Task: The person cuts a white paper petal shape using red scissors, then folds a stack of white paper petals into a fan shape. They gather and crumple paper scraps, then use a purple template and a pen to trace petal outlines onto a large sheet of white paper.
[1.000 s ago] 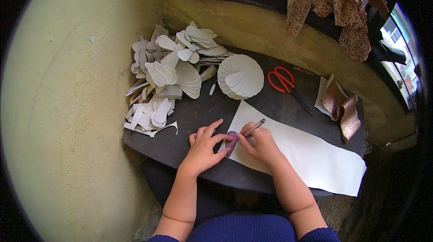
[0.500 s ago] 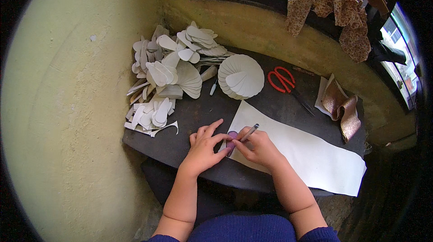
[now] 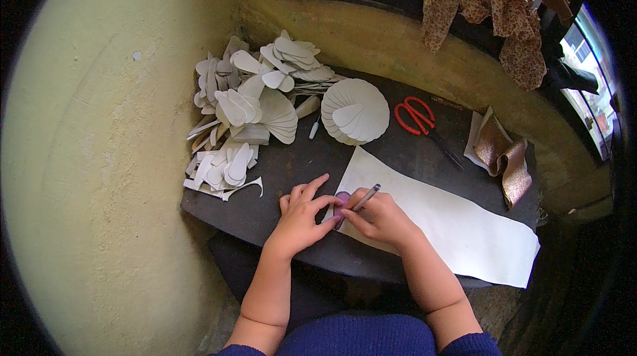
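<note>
We see the left hand spread flat, its fingertips pressing a small purple template down on the near left end of a long white sheet that lies across the dark table. The right hand is closed around a pen, whose tip meets the template's edge. Behind them lie heaps of white cut-out pieces, a round fan of white pieces, red-handled scissors and, at the far right, folded shiny material.
</note>
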Demonstrator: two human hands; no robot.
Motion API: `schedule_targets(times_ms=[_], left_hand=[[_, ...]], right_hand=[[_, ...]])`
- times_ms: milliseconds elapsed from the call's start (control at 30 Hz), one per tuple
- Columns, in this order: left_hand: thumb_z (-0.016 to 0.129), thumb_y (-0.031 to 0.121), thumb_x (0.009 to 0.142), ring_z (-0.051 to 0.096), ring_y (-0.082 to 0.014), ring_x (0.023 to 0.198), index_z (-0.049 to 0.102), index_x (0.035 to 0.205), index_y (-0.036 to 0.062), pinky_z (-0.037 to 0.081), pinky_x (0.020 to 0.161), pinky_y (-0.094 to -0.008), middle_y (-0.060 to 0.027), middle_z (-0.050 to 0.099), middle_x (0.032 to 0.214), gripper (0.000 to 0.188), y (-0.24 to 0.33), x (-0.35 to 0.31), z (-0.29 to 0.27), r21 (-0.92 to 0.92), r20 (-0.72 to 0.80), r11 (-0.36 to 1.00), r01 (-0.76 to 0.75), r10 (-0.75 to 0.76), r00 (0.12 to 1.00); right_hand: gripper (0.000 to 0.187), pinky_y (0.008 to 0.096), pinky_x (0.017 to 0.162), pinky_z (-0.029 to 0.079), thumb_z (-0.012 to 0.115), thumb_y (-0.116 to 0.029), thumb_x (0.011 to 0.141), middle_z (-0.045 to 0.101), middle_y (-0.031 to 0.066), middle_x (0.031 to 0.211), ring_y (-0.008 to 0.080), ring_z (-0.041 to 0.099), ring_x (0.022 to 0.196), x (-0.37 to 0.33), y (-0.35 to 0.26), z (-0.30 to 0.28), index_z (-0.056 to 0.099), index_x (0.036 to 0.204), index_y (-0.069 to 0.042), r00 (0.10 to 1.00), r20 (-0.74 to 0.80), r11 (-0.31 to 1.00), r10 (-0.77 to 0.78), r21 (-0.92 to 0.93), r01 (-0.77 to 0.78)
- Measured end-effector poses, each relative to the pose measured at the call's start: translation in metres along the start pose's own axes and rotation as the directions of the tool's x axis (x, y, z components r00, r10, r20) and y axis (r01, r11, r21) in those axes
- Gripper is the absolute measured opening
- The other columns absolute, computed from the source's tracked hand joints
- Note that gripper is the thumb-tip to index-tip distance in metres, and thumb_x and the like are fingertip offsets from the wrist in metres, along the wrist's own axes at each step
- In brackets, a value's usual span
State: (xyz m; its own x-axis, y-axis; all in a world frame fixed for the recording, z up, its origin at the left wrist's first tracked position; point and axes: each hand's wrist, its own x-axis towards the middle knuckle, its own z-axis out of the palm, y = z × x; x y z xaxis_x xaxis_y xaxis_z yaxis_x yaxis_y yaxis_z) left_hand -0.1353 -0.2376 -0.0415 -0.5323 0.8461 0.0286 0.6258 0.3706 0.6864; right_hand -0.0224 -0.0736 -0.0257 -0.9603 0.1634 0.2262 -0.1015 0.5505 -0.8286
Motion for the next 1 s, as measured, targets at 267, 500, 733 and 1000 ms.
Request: schedule_targets(times_ms=[267,500,733,1000], left_hand=[[0.073,0.030,0.075,0.038,-0.0292,0.127,0.069,0.106,0.0203,0.025,0.102,-0.0449,-0.0070,0.042,0.144,0.033,0.000,0.001,0.000,0.010,0.006,1.000,-0.001,0.001,1.000],[0.071,0.030,0.077,0.038,-0.0291,0.127,0.068,0.104,0.0209,0.024,0.102,-0.0449,-0.0066,0.042,0.144,0.029,0.000,-0.001,0.000,-0.003,0.002,1.000,-0.004,0.004,1.000],[0.072,0.031,0.075,0.037,-0.0293,0.128,0.069,0.104,0.0199,0.024,0.103,-0.0456,-0.0071,0.042,0.144,0.031,0.002,0.000,0.000,0.006,0.015,1.000,0.012,-0.012,1.000],[0.071,0.030,0.077,0.038,-0.0293,0.127,0.069,0.105,0.0204,0.024,0.102,-0.0449,-0.0067,0.041,0.144,0.030,-0.001,-0.001,0.000,-0.003,0.003,1.000,-0.005,0.005,1.000]], right_hand=[[0.009,0.0337,0.065,0.051,0.068,-0.008,0.083,0.064,0.0125,0.081,0.0282,0.064,0.073,0.000,0.010,-0.001,0.062,0.086,-0.001,0.994,-0.084,0.997,0.076,-0.021,-0.078],[0.012,0.0364,0.065,0.051,0.066,-0.010,0.085,0.063,0.0146,0.083,0.0297,0.064,0.073,-0.001,-0.005,0.002,0.057,0.088,-0.002,0.999,0.037,0.999,0.039,0.014,-0.040],[0.009,0.0338,0.065,0.051,0.067,-0.007,0.083,0.064,0.0130,0.081,0.0276,0.065,0.073,0.000,0.019,0.003,0.060,0.085,-0.001,0.984,-0.176,0.997,0.023,-0.065,-0.034],[0.010,0.0349,0.068,0.050,0.068,-0.007,0.083,0.063,0.0130,0.083,0.0290,0.064,0.075,-0.003,-0.002,0.003,0.060,0.088,-0.002,0.995,0.082,0.998,0.058,0.014,-0.059]])
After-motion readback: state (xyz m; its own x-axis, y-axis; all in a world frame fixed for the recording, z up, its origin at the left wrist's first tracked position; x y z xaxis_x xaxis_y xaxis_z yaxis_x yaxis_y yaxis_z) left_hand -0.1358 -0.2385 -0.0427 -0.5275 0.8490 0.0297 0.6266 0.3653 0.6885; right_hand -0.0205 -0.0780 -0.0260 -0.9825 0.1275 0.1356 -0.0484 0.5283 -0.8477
